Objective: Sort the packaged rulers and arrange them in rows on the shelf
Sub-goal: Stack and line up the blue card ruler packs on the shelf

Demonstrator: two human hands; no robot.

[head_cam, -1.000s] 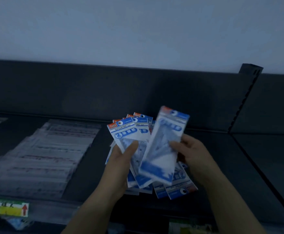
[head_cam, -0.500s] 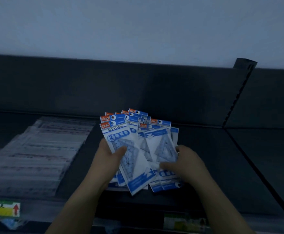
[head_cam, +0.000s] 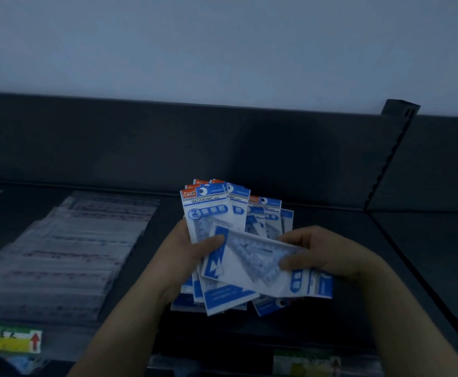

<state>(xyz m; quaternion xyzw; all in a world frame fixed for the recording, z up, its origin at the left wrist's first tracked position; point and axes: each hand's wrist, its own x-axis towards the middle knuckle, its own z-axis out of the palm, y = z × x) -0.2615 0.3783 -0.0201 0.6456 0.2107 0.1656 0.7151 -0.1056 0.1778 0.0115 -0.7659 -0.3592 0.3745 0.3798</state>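
Note:
My left hand [head_cam: 180,254] grips a fanned stack of blue-and-white packaged geometric rulers [head_cam: 209,210] upright above the dark shelf [head_cam: 331,322], thumb pressed on the front pack. My right hand [head_cam: 323,254] pinches a single pack [head_cam: 252,268] that lies sideways across the front of the stack, its blue header pointing right. More packs of the same kind [head_cam: 270,306] lie on the shelf beneath the hands, partly hidden.
A row of clear packaged straight rulers [head_cam: 67,254] covers the left part of the shelf. A dark back panel [head_cam: 168,142] rises behind. A slotted upright [head_cam: 385,159] divides off another shelf bay at right. Price labels [head_cam: 9,341] sit on the front edge.
My right hand has pulled one pack off the fan and turned it sideways across the front. The stack in my left hand stays upright in about the same place.

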